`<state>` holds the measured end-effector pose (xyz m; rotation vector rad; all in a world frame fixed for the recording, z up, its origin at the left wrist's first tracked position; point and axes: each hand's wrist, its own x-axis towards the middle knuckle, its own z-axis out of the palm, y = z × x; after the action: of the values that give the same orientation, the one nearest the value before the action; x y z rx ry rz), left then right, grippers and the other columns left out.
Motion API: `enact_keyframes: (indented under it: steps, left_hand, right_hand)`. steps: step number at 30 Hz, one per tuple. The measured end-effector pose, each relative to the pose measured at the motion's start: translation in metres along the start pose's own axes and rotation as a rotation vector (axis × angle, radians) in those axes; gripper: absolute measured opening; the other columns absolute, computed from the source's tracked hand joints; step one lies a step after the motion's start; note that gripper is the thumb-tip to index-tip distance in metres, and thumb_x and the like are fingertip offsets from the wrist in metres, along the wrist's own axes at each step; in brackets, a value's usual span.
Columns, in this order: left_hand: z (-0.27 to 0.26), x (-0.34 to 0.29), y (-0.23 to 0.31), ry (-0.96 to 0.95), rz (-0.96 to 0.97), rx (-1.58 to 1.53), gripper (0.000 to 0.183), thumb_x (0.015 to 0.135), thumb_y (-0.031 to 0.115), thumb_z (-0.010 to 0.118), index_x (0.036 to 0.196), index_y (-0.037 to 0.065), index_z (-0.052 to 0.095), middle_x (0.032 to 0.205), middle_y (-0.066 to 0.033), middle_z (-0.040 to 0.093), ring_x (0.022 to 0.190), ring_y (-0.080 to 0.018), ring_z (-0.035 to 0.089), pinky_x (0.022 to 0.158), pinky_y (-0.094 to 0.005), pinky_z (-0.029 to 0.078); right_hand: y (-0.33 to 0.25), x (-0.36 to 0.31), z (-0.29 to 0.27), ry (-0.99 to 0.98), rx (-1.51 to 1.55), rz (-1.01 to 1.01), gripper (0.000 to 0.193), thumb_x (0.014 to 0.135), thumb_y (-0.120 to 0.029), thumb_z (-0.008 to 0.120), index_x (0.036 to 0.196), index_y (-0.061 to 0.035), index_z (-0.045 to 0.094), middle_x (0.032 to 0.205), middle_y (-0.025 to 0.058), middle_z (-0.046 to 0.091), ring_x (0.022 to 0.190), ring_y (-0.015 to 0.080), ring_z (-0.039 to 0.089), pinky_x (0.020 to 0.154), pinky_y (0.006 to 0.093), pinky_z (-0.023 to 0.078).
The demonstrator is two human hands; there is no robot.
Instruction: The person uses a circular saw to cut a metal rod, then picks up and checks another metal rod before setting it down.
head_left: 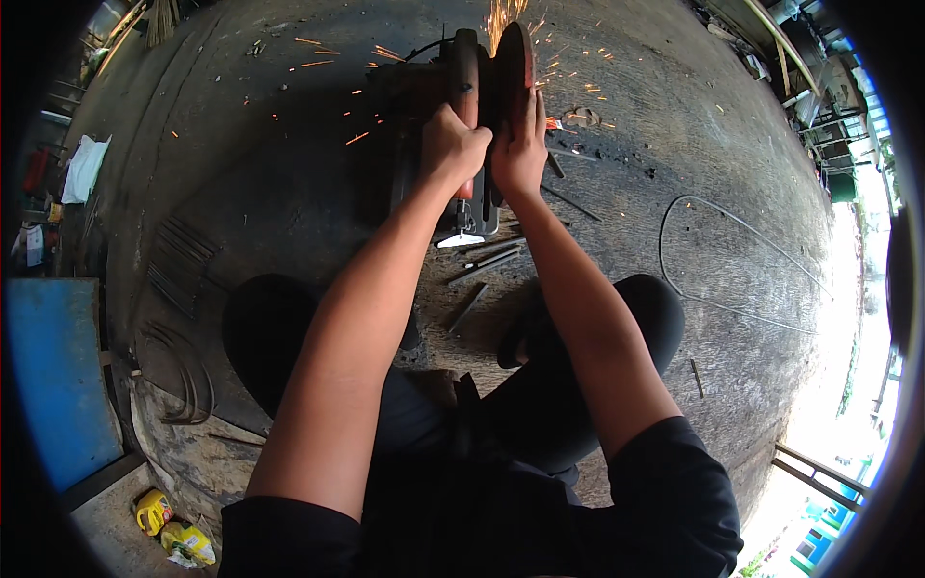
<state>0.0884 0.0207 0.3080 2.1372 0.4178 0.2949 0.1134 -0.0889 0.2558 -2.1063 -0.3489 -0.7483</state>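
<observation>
A cut-off saw stands on the dark floor in front of me, throwing orange sparks (505, 17) at its far end. My left hand (455, 149) is wrapped around the saw's reddish handle (465, 91). Just to its right, my right hand (520, 159) has its fingers stretched out along the side of a round, reddish disc-shaped part (520, 63), a guard or wheel; I cannot tell which. Whatever the saw is cutting is hidden behind the machine and my hands. A pale metal piece (461, 241) shows at the near end of the saw.
Short rod offcuts (493, 265) lie between the saw and my feet. A large wire loop (665, 252) is on the floor at right. Thin rods (181, 252) and curved bars (198, 385) lie at left, near a blue panel (53, 356) and yellow packages (152, 511).
</observation>
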Motion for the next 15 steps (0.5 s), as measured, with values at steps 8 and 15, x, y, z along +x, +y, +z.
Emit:
enact_keyframes:
  steps: [8,15]
  left_hand:
    - [-0.0021,-0.0008,0.002,-0.041,-0.029,-0.035,0.045,0.066,0.019,0.065,0.097,-0.012,0.054,0.092,-0.0338,0.061,0.093,-0.0436,0.062,0.083,-0.0432,0.05]
    - [0.0015,0.0001,-0.0021,0.001,-0.015,-0.018,0.044,0.064,0.023,0.064,0.094,-0.009,0.058,0.086,-0.0267,0.064,0.086,-0.0376,0.065,0.077,-0.0405,0.051]
  right_hand:
    - [0.0004,-0.0002,0.0008,-0.004,0.005,0.017,0.06,0.087,-0.007,0.051,0.143,-0.0067,0.03,0.139,0.0287,0.036,0.113,0.0479,0.05,0.086,0.0471,0.049]
    - [0.0017,-0.0009,0.0013,-0.003,0.01,0.01,0.061,0.086,-0.006,0.051,0.143,-0.0067,0.029,0.138,0.0294,0.036,0.113,0.0482,0.05,0.086,0.0467,0.049]
